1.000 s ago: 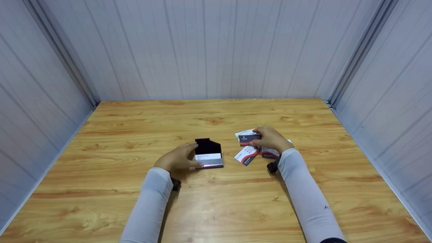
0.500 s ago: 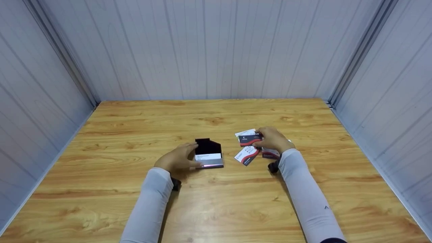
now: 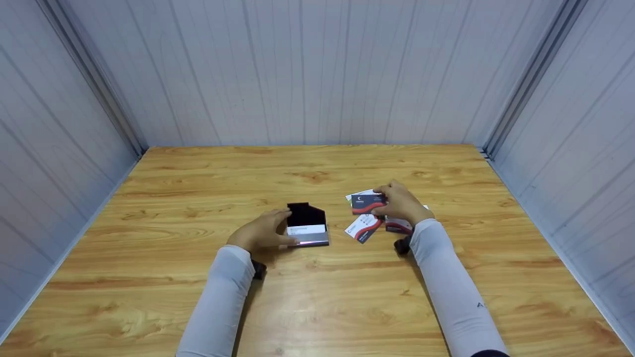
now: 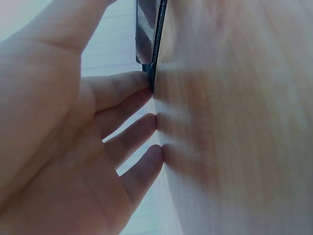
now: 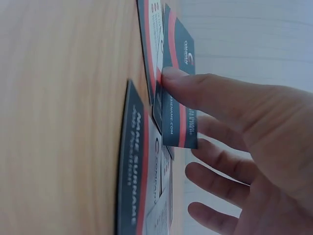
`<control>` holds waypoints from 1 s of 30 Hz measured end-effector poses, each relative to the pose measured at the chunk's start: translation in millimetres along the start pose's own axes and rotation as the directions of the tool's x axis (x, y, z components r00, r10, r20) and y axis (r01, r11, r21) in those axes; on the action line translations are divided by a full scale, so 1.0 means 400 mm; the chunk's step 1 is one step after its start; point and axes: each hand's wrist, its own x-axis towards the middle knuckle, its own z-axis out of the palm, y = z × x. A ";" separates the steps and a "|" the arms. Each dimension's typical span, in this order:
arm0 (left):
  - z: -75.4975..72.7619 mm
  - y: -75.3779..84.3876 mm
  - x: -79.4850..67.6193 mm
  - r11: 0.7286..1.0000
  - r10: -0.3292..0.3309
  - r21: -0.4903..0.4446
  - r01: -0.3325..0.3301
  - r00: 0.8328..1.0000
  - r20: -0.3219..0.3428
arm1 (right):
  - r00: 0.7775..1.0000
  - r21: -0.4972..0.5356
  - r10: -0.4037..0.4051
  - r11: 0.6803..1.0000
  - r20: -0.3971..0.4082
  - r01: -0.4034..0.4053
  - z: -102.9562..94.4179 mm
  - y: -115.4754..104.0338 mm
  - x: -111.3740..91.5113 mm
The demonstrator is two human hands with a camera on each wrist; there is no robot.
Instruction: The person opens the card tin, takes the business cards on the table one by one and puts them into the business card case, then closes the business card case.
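My left hand (image 3: pixel 263 230) holds the left side of an opened card case (image 3: pixel 312 238), thumb on its silver front and fingers at its black lid. White business cards (image 3: pixel 305 229) stick up inside the case. On the right, my right hand (image 3: pixel 401 203) pinches a dark business card with a red stripe (image 3: pixel 366 202) between thumb and fingers. In the right wrist view that card (image 5: pixel 179 49) is tilted up off the cards beneath, thumb on its printed face. Around it lie several loose business cards, among them a white, red and dark card (image 3: pixel 363 228) and one under the wrist (image 3: pixel 397 225).
The wooden table (image 3: pixel 317 307) is bounded by a panelled wall (image 3: pixel 317 74) at the back and walls at both sides. The loose cards lie to the right of the case, with a gap of bare wood between.
The dark card under my right hand has tilted up, its far edge rising, and the fingers have lifted slightly. My left hand and the case stay in place.
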 end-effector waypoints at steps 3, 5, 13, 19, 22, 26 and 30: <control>0.000 0.000 0.001 1.000 -0.005 -0.007 0.005 1.000 0.003 | 1.000 0.001 -0.005 1.000 -0.012 0.005 0.002 0.000 -0.001; 0.000 0.000 0.002 1.000 -0.006 -0.006 0.006 1.000 0.003 | 1.000 0.007 -0.008 1.000 -0.018 0.008 0.002 0.000 -0.002; 0.001 -0.002 0.003 1.000 0.009 -0.003 -0.009 1.000 0.005 | 0.995 0.050 -0.091 0.994 -0.029 0.093 0.004 0.009 0.008; 0.000 -0.001 0.000 1.000 0.009 -0.001 -0.009 1.000 0.004 | 0.991 0.123 -0.111 0.985 -0.076 0.120 0.001 0.011 0.008; 0.000 -0.001 0.001 1.000 0.007 0.005 -0.007 1.000 0.006 | 0.994 0.181 -0.091 0.978 -0.061 0.100 -0.003 0.007 0.006; -0.002 -0.001 0.000 1.000 0.004 0.007 -0.004 1.000 0.009 | 0.999 0.263 -0.051 0.963 -0.015 0.053 -0.009 0.000 0.003; -0.002 -0.001 -0.001 1.000 0.001 0.002 -0.001 1.000 0.006 | 0.999 0.301 -0.046 0.953 -0.010 0.047 -0.013 -0.004 0.002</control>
